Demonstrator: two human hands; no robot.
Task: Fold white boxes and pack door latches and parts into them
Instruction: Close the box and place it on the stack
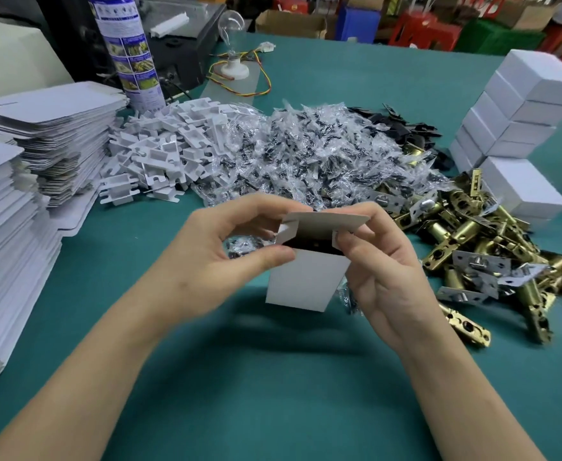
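White box (306,281), half closed, is held upright at the centre of the frame, just above the green table (273,394). Stacks of flat box blanks (10,244) fill the left edge. A heap of clear-bagged parts (306,154) spreads across the upper middle, with white plastic pieces (159,144) to its left and brass latches (472,241) piled at right. Folded boxes (522,104) are stacked at upper right. A spray can (129,51) stands at upper left. The left hand (226,247) pinches the box's upper left corner between curled fingers and thumb; the right hand (382,271) pinches the right corner likewise. The top flap (326,224) stands raised over something dark inside.
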